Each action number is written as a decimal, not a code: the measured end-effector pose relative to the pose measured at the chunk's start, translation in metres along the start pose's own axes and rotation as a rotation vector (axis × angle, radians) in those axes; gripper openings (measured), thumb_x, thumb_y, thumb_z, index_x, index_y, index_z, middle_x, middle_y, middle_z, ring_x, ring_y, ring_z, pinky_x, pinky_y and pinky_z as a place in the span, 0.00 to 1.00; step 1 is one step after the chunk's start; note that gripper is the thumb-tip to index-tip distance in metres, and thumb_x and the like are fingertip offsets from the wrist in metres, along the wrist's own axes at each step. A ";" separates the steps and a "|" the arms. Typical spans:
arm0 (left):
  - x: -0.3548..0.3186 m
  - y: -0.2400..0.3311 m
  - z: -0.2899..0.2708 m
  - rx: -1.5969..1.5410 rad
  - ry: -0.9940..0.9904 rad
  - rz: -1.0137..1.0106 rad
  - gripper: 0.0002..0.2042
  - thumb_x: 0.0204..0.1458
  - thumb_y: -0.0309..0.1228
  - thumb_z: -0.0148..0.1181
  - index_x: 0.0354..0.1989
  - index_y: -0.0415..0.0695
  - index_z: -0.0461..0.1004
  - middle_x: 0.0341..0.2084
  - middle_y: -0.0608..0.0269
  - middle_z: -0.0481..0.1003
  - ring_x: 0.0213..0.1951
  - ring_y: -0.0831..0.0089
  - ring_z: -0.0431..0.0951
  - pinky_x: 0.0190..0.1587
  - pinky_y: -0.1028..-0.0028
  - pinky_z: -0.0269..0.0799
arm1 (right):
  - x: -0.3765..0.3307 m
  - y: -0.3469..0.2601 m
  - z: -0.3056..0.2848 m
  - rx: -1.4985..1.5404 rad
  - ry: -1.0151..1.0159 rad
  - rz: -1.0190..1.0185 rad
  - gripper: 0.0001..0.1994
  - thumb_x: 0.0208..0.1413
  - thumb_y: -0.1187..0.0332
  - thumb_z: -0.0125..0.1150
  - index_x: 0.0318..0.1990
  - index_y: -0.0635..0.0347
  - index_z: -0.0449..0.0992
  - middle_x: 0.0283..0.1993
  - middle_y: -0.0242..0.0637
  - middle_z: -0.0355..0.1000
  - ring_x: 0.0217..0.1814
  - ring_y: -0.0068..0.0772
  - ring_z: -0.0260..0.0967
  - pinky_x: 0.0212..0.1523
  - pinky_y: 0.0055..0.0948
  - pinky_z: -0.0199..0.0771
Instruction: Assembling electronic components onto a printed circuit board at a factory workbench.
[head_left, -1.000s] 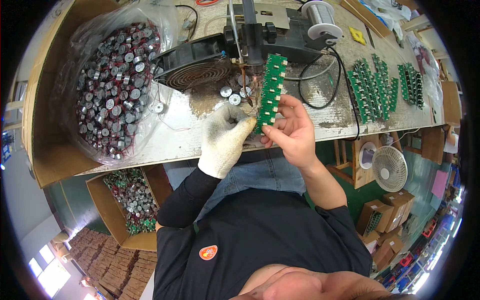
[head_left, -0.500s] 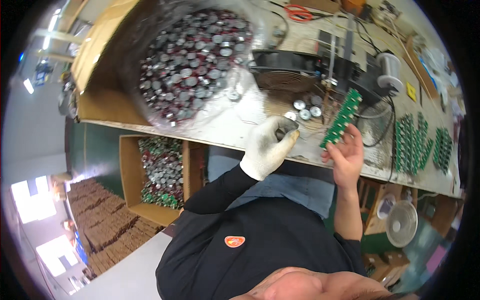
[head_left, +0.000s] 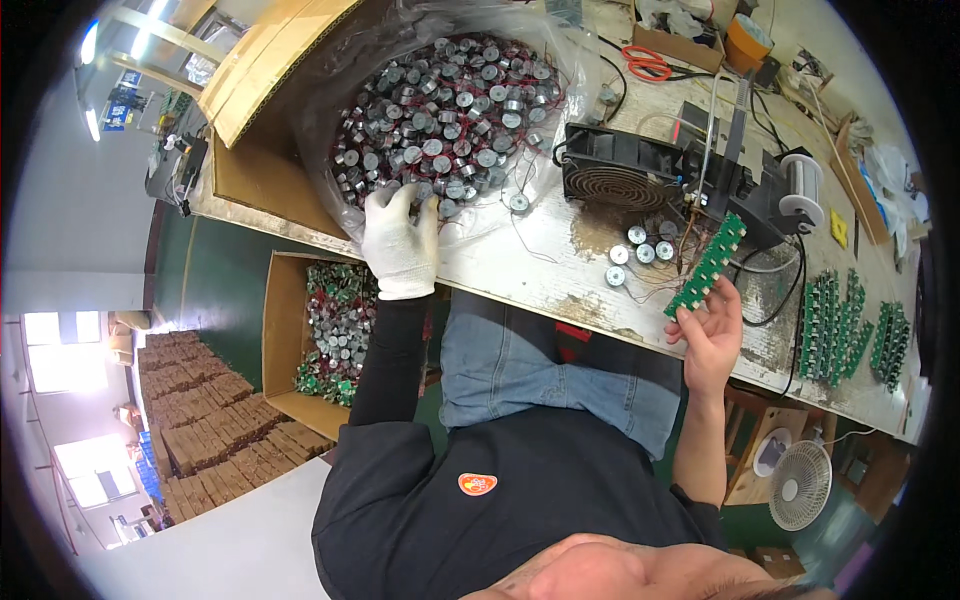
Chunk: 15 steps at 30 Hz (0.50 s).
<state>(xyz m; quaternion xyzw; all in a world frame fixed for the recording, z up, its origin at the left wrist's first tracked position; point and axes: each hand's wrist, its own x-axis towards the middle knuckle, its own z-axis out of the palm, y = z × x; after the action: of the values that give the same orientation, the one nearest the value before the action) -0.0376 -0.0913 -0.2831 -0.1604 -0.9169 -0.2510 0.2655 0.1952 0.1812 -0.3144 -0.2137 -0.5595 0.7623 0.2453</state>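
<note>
While your gloved left hand (head_left: 400, 245) rests at the near edge of the pile of small round metal parts (head_left: 445, 110), fingers curled down among them, the step in hand reads as picking up fresh pieces.

Item: left hand. White glove, fingers bent into the heap; whether a part is already pinched you cannot tell from this view.
Item: right hand (head_left: 712, 335). Bare, closed on the lower end of a long green circuit strip (head_left: 708, 265), held tilted just off the bench edge.
Item: pile of parts. Silver discs with red wire, lying in a clear plastic bag (head_left: 330, 130) inside an open carton on the bench.
Item: four loose discs (head_left: 638, 250) on the bench, just left of the strip.
Item: black fan (head_left: 622, 170) and solder stand with wire spool (head_left: 800, 190), behind the strip.
Item: finished green strips (head_left: 850, 325), stacked at your far right.
Item: floor carton (head_left: 335, 335) with more parts, below the bench.

Next move, by judgement: close your fingers on a part without dragging tangled wires, then bring it across to the strip.
</note>
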 end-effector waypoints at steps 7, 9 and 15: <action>0.002 -0.007 0.001 -0.110 -0.077 0.059 0.08 0.46 0.30 0.66 0.32 0.41 0.78 0.32 0.56 0.73 0.32 0.62 0.75 0.35 0.70 0.71 | -0.002 0.001 -0.001 0.004 -0.013 -0.004 0.27 0.51 0.85 0.56 0.59 0.67 0.56 0.47 0.45 0.68 0.29 0.27 0.72 0.23 0.20 0.74; -0.006 0.002 -0.002 -0.270 -0.141 -0.060 0.07 0.46 0.28 0.65 0.32 0.39 0.78 0.31 0.57 0.73 0.30 0.65 0.75 0.34 0.72 0.70 | -0.001 0.001 -0.001 0.007 -0.011 0.005 0.28 0.51 0.85 0.55 0.59 0.67 0.56 0.47 0.45 0.68 0.29 0.27 0.73 0.24 0.20 0.74; -0.033 0.024 0.003 -0.486 -0.390 -0.151 0.05 0.47 0.25 0.62 0.31 0.36 0.76 0.30 0.55 0.75 0.28 0.67 0.75 0.32 0.74 0.69 | -0.001 -0.001 -0.002 0.017 -0.018 -0.008 0.28 0.51 0.86 0.56 0.60 0.68 0.56 0.48 0.46 0.68 0.30 0.27 0.73 0.24 0.20 0.74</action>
<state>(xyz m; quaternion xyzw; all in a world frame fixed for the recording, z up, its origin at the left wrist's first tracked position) -0.0021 -0.0750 -0.2950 -0.1957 -0.8732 -0.4460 0.0193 0.1974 0.1822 -0.3140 -0.2024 -0.5561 0.7679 0.2452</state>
